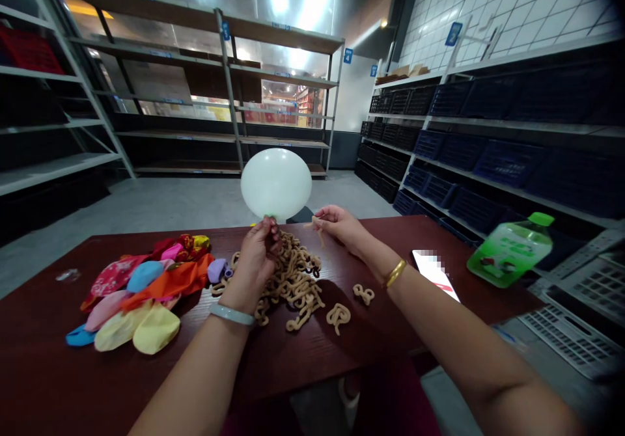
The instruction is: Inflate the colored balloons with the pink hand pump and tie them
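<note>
An inflated pale green-white balloon (pixel 276 183) stands upright above the table's far edge. My left hand (pixel 258 254) pinches its neck at the bottom. To the right, my right hand (pixel 339 224) is closed on a thin tan strand (pixel 320 233), which dangles from the fingertips, apart from the balloon. Beneath and beside my left hand lies a heap of tan twisted strands (pixel 295 280). Two small tan tangles, one curled (pixel 338 317) and one knotted (pixel 363 294), lie right of the heap.
Left on the dark red table (pixel 205 371) are colourful deflated balloons and cloths (pixel 156 328), with a lilac piece (pixel 217 271) beside the heap. A phone (pixel 434 273) and a green liquid bottle (pixel 511 254) lie right. Shelves (pixel 288 84) and dark crates (pixel 508 163) stand beyond.
</note>
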Demonstrator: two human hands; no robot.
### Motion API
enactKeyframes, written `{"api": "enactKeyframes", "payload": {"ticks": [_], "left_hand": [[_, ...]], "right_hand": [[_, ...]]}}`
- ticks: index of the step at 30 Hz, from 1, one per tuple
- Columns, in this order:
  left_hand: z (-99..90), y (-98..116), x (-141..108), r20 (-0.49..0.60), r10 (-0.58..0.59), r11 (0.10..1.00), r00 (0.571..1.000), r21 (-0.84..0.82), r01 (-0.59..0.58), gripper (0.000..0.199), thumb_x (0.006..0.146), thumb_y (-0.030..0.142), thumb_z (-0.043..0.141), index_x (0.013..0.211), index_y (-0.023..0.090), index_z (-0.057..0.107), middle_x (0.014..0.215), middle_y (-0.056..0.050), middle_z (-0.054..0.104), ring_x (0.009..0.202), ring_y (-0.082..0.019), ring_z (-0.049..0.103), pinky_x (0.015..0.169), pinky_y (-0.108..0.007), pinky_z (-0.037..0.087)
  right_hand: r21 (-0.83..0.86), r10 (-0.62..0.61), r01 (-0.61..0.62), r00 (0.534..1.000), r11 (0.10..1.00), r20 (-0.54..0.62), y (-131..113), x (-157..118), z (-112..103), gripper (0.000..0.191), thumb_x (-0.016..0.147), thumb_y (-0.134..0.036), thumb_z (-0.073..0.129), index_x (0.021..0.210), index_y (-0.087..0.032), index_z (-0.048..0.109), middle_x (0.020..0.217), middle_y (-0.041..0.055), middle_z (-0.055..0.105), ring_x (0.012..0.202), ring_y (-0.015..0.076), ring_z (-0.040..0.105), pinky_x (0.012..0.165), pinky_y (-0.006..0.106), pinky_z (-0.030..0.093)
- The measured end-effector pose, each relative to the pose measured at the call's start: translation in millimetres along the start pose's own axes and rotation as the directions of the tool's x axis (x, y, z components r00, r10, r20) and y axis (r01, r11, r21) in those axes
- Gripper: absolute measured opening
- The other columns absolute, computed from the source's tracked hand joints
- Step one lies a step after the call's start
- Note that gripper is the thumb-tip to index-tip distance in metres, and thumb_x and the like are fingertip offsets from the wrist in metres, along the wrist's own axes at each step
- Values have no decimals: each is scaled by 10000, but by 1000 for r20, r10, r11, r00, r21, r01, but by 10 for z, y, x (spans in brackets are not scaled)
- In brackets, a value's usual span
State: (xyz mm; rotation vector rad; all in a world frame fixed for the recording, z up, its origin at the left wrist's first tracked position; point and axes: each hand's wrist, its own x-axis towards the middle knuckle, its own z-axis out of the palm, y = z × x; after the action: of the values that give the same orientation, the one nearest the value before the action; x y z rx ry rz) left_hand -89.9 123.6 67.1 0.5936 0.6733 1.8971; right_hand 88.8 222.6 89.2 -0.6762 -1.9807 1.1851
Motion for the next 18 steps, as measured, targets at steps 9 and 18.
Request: {"api": "enactKeyframes", "payload": {"ticks": [9, 18], "left_hand": [[5, -99, -9, -98, 51, 996, 994, 79, -43, 276, 596, 254, 822, 737, 150, 608, 692, 24, 585, 614, -83, 563, 525, -169, 448], [29, -344, -35, -122, 112, 954, 986, 290, -72, 308, 685, 426, 748, 774, 172, 599, 617, 44, 557, 502, -73, 467, 461, -177, 356]], "right_hand": [[-409, -140, 230, 961, 883, 239, -297, 2, 193, 64, 860, -152, 538, 854, -183, 594, 683, -26, 632, 663, 126, 603, 665, 244, 463], [-748, -211, 262, 963, 610, 165, -487, -79, 558, 198, 969, -231, 439, 947, -156, 621, 959, 121, 652, 861, 215, 598, 773, 306, 418]]}}
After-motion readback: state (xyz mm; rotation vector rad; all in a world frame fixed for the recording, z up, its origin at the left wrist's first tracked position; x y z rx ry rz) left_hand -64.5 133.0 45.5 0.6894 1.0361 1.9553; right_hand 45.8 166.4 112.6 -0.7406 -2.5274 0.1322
